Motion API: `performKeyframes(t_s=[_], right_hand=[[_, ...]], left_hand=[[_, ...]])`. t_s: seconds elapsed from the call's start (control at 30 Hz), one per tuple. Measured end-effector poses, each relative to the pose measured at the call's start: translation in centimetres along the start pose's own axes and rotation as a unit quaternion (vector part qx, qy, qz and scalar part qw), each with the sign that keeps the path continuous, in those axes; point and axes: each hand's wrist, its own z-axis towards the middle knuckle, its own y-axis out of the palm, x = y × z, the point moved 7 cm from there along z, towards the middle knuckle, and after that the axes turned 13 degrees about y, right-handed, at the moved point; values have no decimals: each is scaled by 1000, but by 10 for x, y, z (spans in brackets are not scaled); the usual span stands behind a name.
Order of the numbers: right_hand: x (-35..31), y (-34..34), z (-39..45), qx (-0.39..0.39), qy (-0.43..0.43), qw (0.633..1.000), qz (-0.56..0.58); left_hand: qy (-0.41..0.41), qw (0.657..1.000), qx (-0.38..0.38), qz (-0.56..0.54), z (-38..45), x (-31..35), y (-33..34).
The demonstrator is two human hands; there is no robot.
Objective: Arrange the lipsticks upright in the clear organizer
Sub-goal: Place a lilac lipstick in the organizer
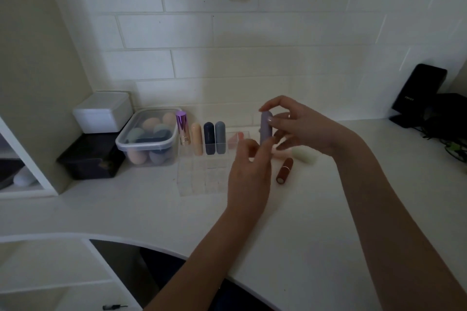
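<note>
The clear organizer [202, 179] stands on the white counter, its back row holding a metallic purple lipstick [182, 129], a peach one [197, 141], a navy one [209, 137] and a grey one [220, 137], all upright. My right hand [300, 129] pinches a lilac lipstick [265, 129] upright above the organizer's right end. My left hand [249, 174] touches its lower end from below, fingers spread. On the counter to the right lie a brown-red lipstick [284, 170], a pale green one [304, 155] and a pale pink one [279, 153], partly hidden by my hands.
A clear lidded tub of makeup sponges [147, 139] sits left of the organizer. Behind it a white box [102, 112] rests on a black box [91, 156]. A black stand and cables [419, 93] occupy the far right. A pink item [235, 140] sits in the organizer's right cell.
</note>
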Motion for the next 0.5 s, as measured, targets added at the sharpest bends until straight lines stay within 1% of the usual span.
performKeyframes(t_s=[0.07, 0.1, 0.2, 0.27, 0.3, 0.37, 0.43, 0.5], right_hand=[[-2, 5, 2, -21, -15, 998, 52], [-1, 7, 3, -28, -18, 997, 64], [2, 11, 7, -29, -13, 997, 67], [2, 12, 9, -10, -20, 997, 73], [1, 12, 11, 9, -30, 996, 86], [-2, 10, 14, 75, -61, 989, 114], [-5, 12, 17, 146, -98, 979, 102], [-6, 24, 22, 177, -128, 972, 83]], left_hand=[[-22, 997, 78, -12, -3, -9, -11], [-51, 994, 97, -24, -4, -17, -12], [-109, 986, 116, -39, -6, -32, -16], [-134, 982, 120, -55, -6, -35, -17], [-148, 980, 121, -53, -7, -36, -17], [-170, 976, 134, -21, -9, -38, -19], [-180, 972, 153, 11, -11, -40, -23], [-196, 966, 169, 23, -12, -46, -27]])
